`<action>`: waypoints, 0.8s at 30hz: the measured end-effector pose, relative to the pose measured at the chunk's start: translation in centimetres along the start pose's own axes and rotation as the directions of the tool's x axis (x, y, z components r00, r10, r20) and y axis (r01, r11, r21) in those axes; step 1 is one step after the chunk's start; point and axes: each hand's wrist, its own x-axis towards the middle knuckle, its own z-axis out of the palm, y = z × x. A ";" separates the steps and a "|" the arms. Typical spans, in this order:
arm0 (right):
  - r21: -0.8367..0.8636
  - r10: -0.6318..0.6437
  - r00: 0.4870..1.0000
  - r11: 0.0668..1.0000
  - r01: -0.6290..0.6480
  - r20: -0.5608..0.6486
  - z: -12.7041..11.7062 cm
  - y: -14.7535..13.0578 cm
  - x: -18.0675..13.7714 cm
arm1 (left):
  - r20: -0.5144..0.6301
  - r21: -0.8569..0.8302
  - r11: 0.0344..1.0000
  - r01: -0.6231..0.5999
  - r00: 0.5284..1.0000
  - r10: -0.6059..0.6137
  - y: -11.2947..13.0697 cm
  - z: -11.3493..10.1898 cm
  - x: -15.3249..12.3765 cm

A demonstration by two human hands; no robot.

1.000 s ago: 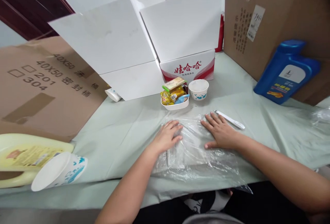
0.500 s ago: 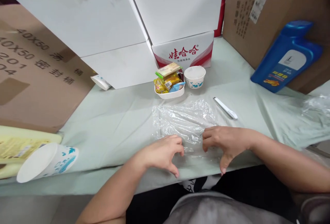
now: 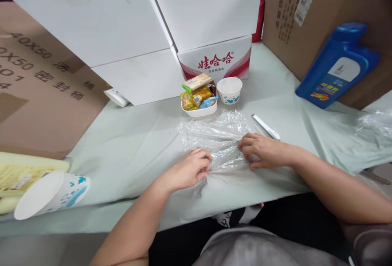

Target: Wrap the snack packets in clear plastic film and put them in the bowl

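Observation:
A crinkled sheet of clear plastic (image 3: 225, 145) lies flat on the cloth in front of me; whether it is a bag or a film I cannot tell. At its near left edge my left hand (image 3: 191, 169) pinches it, fingers curled and thumb drawn in. My right hand (image 3: 262, 150) closes on the opposite side, with its fingertips partly hidden in the folds. Creases run through the plastic from one hand to the other. Just beyond the right hand rests a white utility knife (image 3: 266, 127), not touched.
Beyond the plastic stand a white tub of wrapped snacks (image 3: 199, 111) and a paper bowl (image 3: 229, 91). White boxes (image 3: 214, 66) close off the back. To the right leans a blue bottle (image 3: 337, 68); a paper cup (image 3: 52, 194) lies tipped at the left.
Both hands have moved slightly forward, and their spread thumbs have come in toward the fingers, closing on the plastic. The plastic is now gathered into folds between them.

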 end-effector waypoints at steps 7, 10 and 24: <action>0.038 0.039 0.999 0.999 -0.038 -0.032 -0.6 0.1 -0.2 | -0.039 -0.389 0.915 0.106 0.991 -0.131 -2.1 -1.7 -0.5; -0.038 0.037 0.996 0.998 -0.040 -0.086 -0.1 0.3 0.0 | -0.046 -0.484 0.859 0.169 0.975 -0.218 -2.9 -1.9 -0.5; 0.603 0.275 0.961 0.769 -0.212 -0.014 -1.4 1.2 -0.6 | 0.205 -0.723 0.620 0.304 0.952 -0.228 -4.0 -2.9 -1.5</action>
